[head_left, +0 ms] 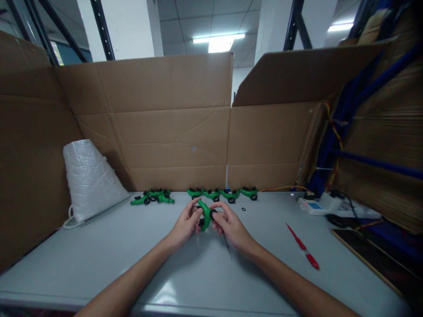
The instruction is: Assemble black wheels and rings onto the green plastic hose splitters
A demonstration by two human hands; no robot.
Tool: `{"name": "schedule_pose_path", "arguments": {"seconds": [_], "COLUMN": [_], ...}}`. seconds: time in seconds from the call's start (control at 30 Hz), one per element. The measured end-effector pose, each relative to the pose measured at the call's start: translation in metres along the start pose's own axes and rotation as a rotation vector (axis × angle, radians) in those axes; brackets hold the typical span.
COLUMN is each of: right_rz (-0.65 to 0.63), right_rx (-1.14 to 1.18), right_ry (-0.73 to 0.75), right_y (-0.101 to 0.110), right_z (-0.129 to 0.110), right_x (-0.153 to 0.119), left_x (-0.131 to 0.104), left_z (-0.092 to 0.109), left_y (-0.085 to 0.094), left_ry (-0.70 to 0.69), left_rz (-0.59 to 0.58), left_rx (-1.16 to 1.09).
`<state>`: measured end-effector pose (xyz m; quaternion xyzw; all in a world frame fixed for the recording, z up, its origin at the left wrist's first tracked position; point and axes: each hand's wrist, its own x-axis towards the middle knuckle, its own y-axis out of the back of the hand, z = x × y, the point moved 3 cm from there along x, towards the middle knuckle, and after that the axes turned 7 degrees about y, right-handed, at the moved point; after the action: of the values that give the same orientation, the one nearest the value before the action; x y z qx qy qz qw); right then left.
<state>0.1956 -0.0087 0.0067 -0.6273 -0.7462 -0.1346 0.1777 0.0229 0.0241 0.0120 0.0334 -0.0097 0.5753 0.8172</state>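
A small green toy vehicle part (205,215) with black wheels is held up between my two hands above the table. My left hand (187,220) is closed on its left side, thumb and fingers pinching the green body. My right hand (230,223) pinches at the black wheel (213,214) on its right side. A thin dark rod (228,247) points down from under my right fingers; its upper end is hidden. Behind my hands stand several green toy vehicles (229,194) in a row, and a black ring (243,209) lies to the right of my right hand.
More green toy vehicles (152,196) cluster at the back left, near a white wrapped bag (90,182). To the right lie a red slim tool (302,245), a power strip (312,206) and a dark board (366,259). Cardboard walls (172,132) enclose the grey table (99,251).
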Motion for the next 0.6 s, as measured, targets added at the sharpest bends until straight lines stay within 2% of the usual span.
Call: {"name": "schedule_pose_path", "arguments": {"seconds": [0.23,0.37,0.47,0.6], "right_rz": [0.027,0.051,0.056,0.043], "right_rx": [0.127,0.165,0.117,0.057], "right_ry": [-0.111,-0.134,-0.09,-0.034], "right_y": [0.002,0.0028,0.0037,0.0027], "right_z": [-0.0022,-0.0013,0.0019,0.0011], "right_x": [0.0031,0.0025,0.0026,0.0026], "left_x": [-0.0018,-0.002,-0.0009,-0.0014], "left_z": [-0.0009,-0.0023,-0.0028,-0.0008], "left_y": [-0.0025,-0.0041,-0.0016,0.0029], "left_ry": [-0.062,-0.108,-0.121,-0.143], "left_rz": [-0.037,-0.1,-0.084,-0.044], "left_rx": [-0.058,-0.065,0.021,0.263]}}
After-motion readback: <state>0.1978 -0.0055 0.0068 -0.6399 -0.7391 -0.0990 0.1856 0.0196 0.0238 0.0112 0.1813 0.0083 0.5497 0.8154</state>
